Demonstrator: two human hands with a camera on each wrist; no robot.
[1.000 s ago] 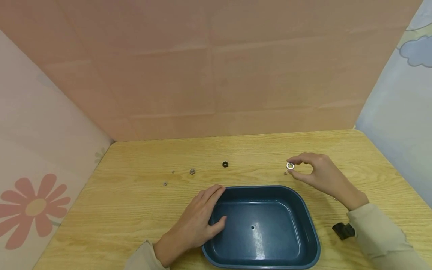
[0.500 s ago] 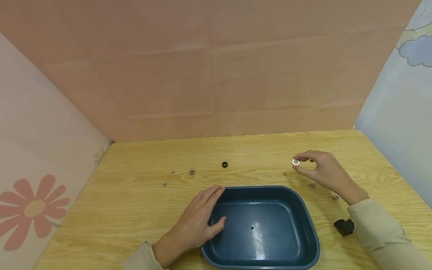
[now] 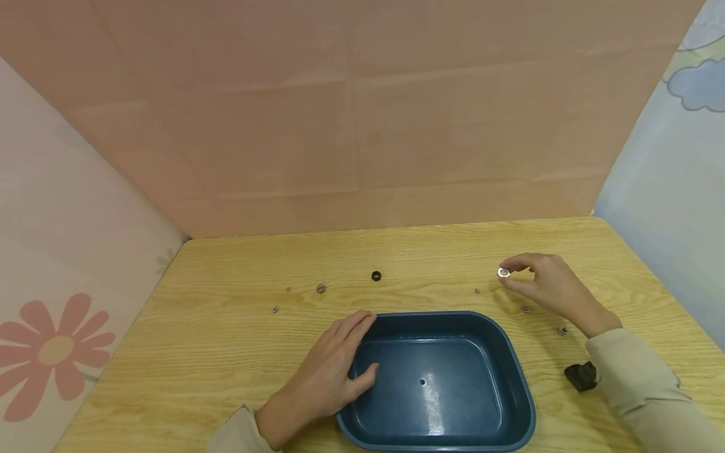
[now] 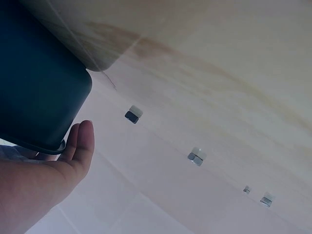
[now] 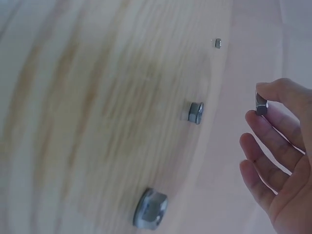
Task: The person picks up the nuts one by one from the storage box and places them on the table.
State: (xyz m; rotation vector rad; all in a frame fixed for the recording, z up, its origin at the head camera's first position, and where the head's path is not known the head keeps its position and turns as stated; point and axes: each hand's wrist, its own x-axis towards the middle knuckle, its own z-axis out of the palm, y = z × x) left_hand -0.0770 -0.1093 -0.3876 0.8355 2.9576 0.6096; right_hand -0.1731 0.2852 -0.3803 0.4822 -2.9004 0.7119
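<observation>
My right hand (image 3: 552, 286) pinches a silver hex nut (image 3: 503, 272) between thumb and fingertips, above the wooden table. In the right wrist view the same nut (image 5: 261, 104) sits at the thumb tip, with the other fingers spread loosely below. My left hand (image 3: 325, 368) rests on the left rim of a dark blue plastic bin (image 3: 436, 384), fingers fairly straight along the rim and thumb over the inside. In the left wrist view its fingers (image 4: 84, 146) lie against the bin's edge. Nothing lies in the bin.
On the table left of centre lie a black nut (image 3: 376, 275), a silver nut (image 3: 321, 288) and smaller nuts (image 3: 274, 309). To the right are a tiny nut (image 3: 477, 290), two flanged nuts (image 3: 562, 331) and a black object (image 3: 581, 376) beside the sleeve.
My right hand has moved slightly right with the hex nut, which has turned in the fingers. Nuts under the right hand and wrist have come into view. The left hand stays put.
</observation>
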